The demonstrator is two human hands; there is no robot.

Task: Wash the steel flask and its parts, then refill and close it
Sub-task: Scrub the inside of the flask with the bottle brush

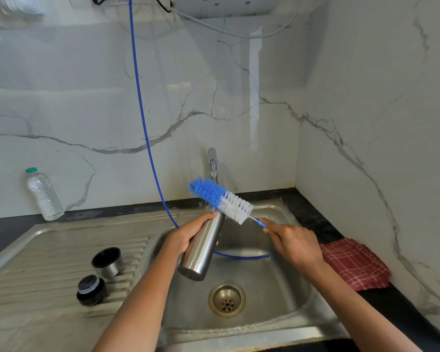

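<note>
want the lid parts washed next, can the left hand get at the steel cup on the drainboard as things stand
Probably not yet: the left hand holds the steel flask. The path to the black-lined steel cup on the ribbed drainboard looks free once it lets go.

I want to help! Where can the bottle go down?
Bare ribbed drainboard lies left of the steel cup and black stopper. The sink basin around the drain is free too. Right counter holds a red cloth.
</note>
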